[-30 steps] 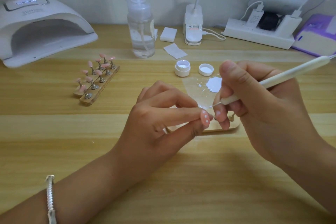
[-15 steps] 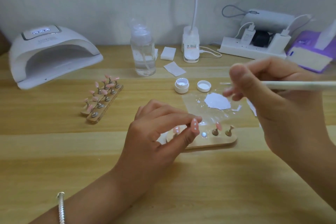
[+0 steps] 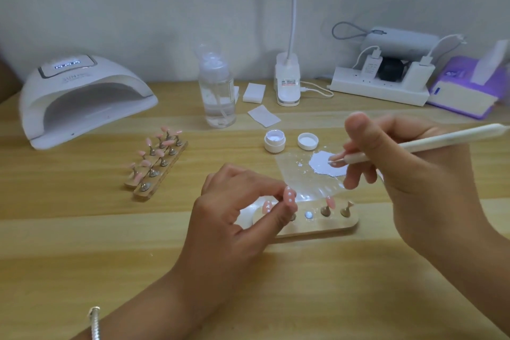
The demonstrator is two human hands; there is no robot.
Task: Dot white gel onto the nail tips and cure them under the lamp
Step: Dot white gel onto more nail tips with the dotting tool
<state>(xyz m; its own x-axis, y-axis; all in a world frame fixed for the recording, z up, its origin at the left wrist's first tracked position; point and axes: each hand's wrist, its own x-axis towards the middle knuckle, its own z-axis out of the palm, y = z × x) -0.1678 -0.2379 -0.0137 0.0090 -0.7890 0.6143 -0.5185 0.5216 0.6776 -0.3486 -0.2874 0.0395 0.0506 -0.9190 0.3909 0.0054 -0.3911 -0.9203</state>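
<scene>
My left hand [image 3: 237,218] pinches a pink nail tip [image 3: 289,196] with white dots, holding it just above the near wooden holder [image 3: 331,225]. My right hand [image 3: 408,182] grips a white dotting pen [image 3: 430,143], its point down in the patch of white gel [image 3: 320,164] on a clear sheet [image 3: 292,171]. Two more pink tips [image 3: 267,205] stand on the near holder. An open gel pot [image 3: 275,141] and its lid [image 3: 307,141] sit behind the sheet. The white curing lamp [image 3: 82,96] stands at the far left.
A second wooden holder [image 3: 157,165] with several pink tips lies left of centre. Along the back stand a clear pump bottle [image 3: 218,91], white wipes [image 3: 263,116], a desk lamp base [image 3: 287,83], a power strip [image 3: 380,88] with chargers, and a purple box [image 3: 466,91].
My right hand has carried the pen away from the held nail tip back to the gel patch. My left hand stays pinching the dotted tip. The camera has tilted up.
</scene>
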